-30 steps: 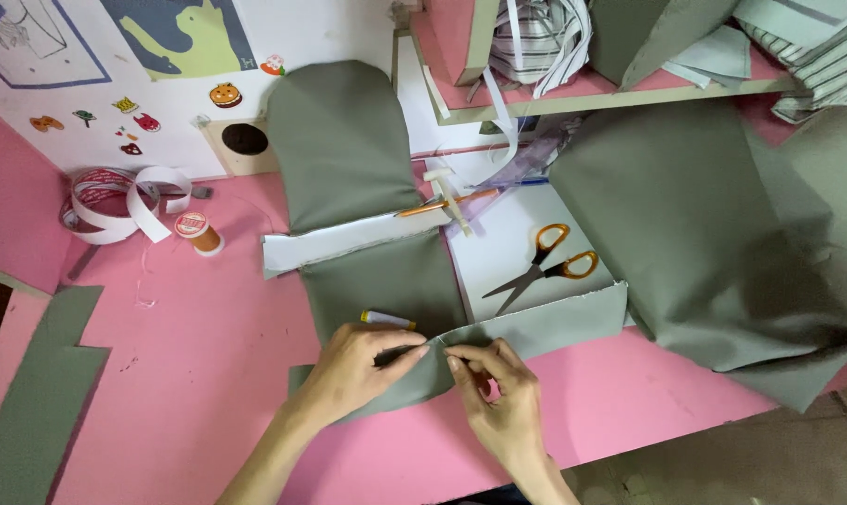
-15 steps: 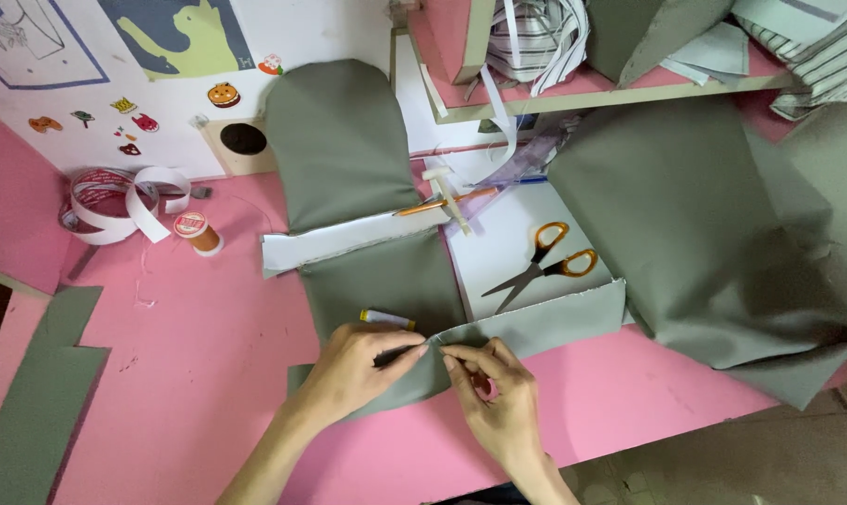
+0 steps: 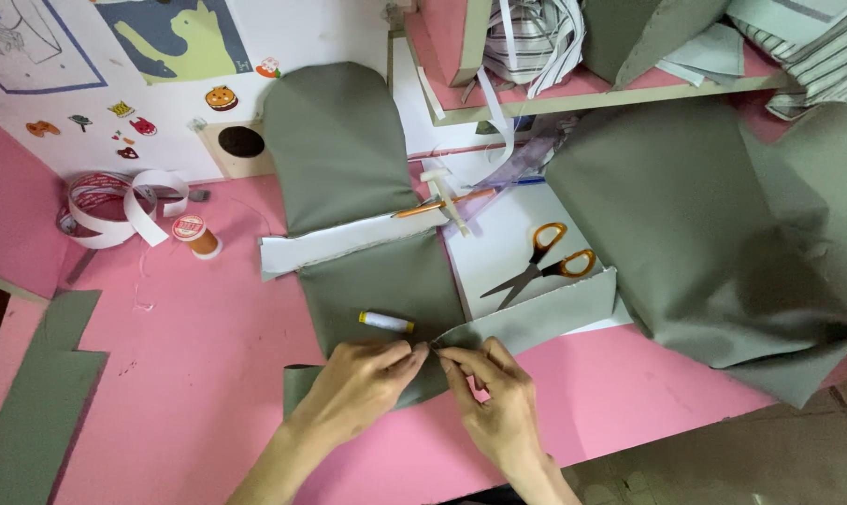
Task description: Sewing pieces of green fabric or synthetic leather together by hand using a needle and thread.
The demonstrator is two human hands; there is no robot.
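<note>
While bent knuckles-up, left hand [image 3: 360,385] and right hand [image 3: 496,404] pinching shut on grey-green fabric piece [image 3: 386,290]; long axis running away from the body.

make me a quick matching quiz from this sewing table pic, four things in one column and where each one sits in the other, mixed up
Things:
1. scissors
2. small white spool
3. orange-topped thread spool
4. roll of white tape

Places:
A. far left of the pink table, by the wall
B. on the white sheet, right of the green fabric piece
C. on the green fabric piece, just above the left hand and right hand
D. on the pink table, just right of the tape roll

Pairs: 1-B, 2-C, 3-D, 4-A
</note>
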